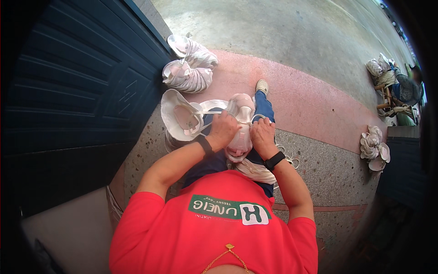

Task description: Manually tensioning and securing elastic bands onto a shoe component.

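A pale pink and white shoe upper (pixel 239 145) rests across my lap, its rounded toe pointing away from me. White shoelace (pixel 258 117) runs over its middle. My left hand (pixel 222 130) is closed at the upper's left side, fingers pinching the lace there. On the other side, my right hand (pixel 263 137) is closed on the lace, which loops up from the upper. The exact fingertip grip is partly hidden on both hands. Left of the upper, a bundle of white shoe uppers (pixel 169 106) leans by my knee, with laces trailing from it towards my left hand.
Two bundles of nested pale uppers (pixel 197 81) lie on the floor beside the dark blue door panel (pixel 77 86). Another bundle (pixel 374 148) lies far right. Beyond it a person (pixel 408 86) sits near more uppers. Loose laces (pixel 292 160) hang right of my lap.
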Demonstrator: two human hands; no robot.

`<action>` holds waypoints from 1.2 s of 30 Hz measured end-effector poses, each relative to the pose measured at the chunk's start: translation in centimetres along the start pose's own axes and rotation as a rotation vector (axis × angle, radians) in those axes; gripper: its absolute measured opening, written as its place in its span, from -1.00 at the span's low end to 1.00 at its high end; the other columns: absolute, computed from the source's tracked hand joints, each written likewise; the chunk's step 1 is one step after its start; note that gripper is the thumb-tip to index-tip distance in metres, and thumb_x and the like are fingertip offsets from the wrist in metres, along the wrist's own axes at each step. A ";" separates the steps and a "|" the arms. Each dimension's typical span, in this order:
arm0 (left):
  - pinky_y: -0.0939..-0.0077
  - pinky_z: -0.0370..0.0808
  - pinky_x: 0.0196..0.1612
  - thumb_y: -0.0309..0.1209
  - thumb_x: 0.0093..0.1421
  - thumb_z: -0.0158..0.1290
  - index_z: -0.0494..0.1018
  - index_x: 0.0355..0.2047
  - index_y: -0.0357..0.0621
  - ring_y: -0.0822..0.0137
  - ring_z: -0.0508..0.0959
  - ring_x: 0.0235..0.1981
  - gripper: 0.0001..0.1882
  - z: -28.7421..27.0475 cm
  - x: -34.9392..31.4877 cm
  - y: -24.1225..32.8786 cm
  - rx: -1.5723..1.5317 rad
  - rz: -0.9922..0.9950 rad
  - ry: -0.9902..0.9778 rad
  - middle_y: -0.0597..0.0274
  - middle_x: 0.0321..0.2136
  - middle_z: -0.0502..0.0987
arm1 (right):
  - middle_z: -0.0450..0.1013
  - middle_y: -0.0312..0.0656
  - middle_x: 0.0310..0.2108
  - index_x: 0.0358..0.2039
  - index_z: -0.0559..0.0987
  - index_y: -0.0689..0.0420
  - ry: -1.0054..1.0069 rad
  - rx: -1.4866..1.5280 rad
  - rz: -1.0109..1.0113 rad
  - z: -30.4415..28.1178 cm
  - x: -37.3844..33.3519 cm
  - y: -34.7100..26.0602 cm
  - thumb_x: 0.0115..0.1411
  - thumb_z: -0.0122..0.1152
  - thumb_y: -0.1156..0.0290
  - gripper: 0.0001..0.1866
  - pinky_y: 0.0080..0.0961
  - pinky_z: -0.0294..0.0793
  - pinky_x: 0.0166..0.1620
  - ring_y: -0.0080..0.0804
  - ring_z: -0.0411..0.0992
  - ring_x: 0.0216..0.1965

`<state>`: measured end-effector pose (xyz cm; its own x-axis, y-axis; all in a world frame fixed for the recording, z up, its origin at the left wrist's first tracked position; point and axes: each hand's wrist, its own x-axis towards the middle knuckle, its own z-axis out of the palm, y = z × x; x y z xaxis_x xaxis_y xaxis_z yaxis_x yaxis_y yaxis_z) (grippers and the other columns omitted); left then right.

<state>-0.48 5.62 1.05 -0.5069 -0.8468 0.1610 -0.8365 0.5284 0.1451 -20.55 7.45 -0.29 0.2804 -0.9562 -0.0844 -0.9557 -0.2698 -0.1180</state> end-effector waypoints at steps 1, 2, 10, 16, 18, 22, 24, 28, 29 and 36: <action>0.06 0.49 -0.22 -0.28 0.19 0.15 0.56 -0.49 -0.12 0.04 0.55 -0.19 -0.80 -0.3 -0.4 0.6 -0.029 -0.005 0.012 0.13 -0.46 0.59 | 0.53 -0.09 -0.24 -0.30 0.64 0.15 -0.013 0.002 0.005 0.8 0.0 0.1 0.20 0.19 0.31 -0.81 -0.09 0.36 -0.07 -0.10 0.42 -0.05; 0.05 0.49 -0.21 -0.29 0.19 0.15 0.56 -0.47 -0.13 0.03 0.55 -0.18 -0.81 -0.5 -0.4 0.8 -0.059 -0.020 -0.015 0.12 -0.44 0.60 | 0.53 -0.08 -0.24 -0.31 0.64 0.16 -0.029 0.004 0.012 1.5 -0.1 0.2 0.19 0.18 0.34 -0.82 -0.08 0.36 -0.08 -0.09 0.42 -0.05; -0.09 0.55 -0.08 -0.38 0.22 0.07 0.62 -0.32 -0.22 -0.15 0.56 -0.09 -0.81 1.1 -0.1 -2.1 -0.375 -0.191 -0.367 -0.09 -0.28 0.63 | 0.51 -0.01 -0.25 -0.31 0.59 0.19 0.034 0.344 -0.152 3.4 0.6 2.4 0.22 0.11 0.43 -0.86 0.00 0.40 -0.15 0.05 0.43 -0.10; -0.07 0.56 -0.06 -0.38 0.23 0.03 0.63 -0.28 -0.15 -0.16 0.56 -0.10 -0.80 1.4 0.1 -3.1 -0.614 -0.228 -0.386 -0.05 -0.24 0.65 | 0.50 -0.01 -0.33 -0.29 0.56 0.19 0.130 0.545 -0.201 3.2 0.5 3.0 0.24 0.18 0.43 -0.89 -0.05 0.44 -0.12 0.05 0.45 -0.14; -0.03 0.56 -0.09 -0.39 0.23 0.04 0.64 -0.25 -0.14 -0.16 0.59 -0.15 -0.79 1.2 0.0 -3.0 -0.579 -0.177 -0.317 -0.07 -0.27 0.65 | 0.50 0.00 -0.37 -0.30 0.55 0.20 0.198 0.648 -0.203 2.8 0.2 2.8 0.22 0.21 0.46 -0.91 -0.08 0.46 -0.11 0.06 0.47 -0.16; 0.00 0.57 -0.16 -0.39 0.25 0.05 0.64 -0.17 -0.14 -0.18 0.65 -0.25 -0.78 -0.6 0.5 -1.7 -0.337 -0.033 -0.154 -0.15 -0.30 0.65 | 0.50 0.03 -0.39 -0.32 0.53 0.20 0.172 0.823 -0.025 2.1 -0.5 2.3 0.19 0.24 0.52 -0.93 -0.11 0.49 -0.14 0.08 0.50 -0.24; 0.00 0.58 -0.14 -0.39 0.27 0.04 0.63 -0.15 -0.16 -0.18 0.66 -0.25 -0.77 -1.9 2.5 -0.9 -0.352 -0.032 -0.175 -0.14 -0.29 0.66 | 0.50 0.04 -0.38 -0.33 0.53 0.19 0.167 0.828 0.007 2.2 -0.6 2.5 0.18 0.25 0.53 -0.93 -0.11 0.49 -0.18 0.09 0.50 -0.28; 0.13 0.63 -0.36 -0.43 0.24 0.07 0.59 -0.05 -0.32 -0.08 0.69 -0.42 -0.69 -1.1 8.9 0.0 -0.634 -0.080 -0.236 -0.12 -0.34 0.67 | 0.51 0.02 -0.38 -0.31 0.54 0.18 0.205 0.773 -0.086 2.0 -0.6 2.1 0.16 0.24 0.54 -0.92 -0.12 0.50 -0.18 0.06 0.50 -0.29; 0.16 0.62 -0.44 -0.44 0.23 0.08 0.58 -0.03 -0.36 -0.05 0.69 -0.47 -0.65 -0.7 10.2 0.5 -0.729 -0.175 -0.393 -0.15 -0.35 0.67 | 0.52 0.00 -0.37 -0.31 0.54 0.18 0.221 0.739 -0.123 1.6 -0.7 1.9 0.15 0.23 0.55 -0.92 -0.14 0.51 -0.16 0.04 0.51 -0.27; 0.30 0.54 -0.62 -0.48 0.06 0.27 0.52 -0.04 -0.54 0.15 0.66 -0.63 -0.53 5.3 13.2 0.5 -0.641 -0.192 -0.709 -0.15 -0.43 0.66 | 0.56 -0.15 -0.27 -0.21 0.62 0.14 0.240 0.213 -0.353 0.5 -0.2 0.5 0.12 0.16 0.45 -0.79 -0.27 0.47 -0.12 -0.18 0.49 -0.13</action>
<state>-8.70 -5.57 -1.97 -0.5570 -0.6515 -0.5150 -0.7524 0.1334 0.6450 -21.06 7.59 -0.81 0.5314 -0.8165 0.2257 -0.7592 -0.5772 -0.3008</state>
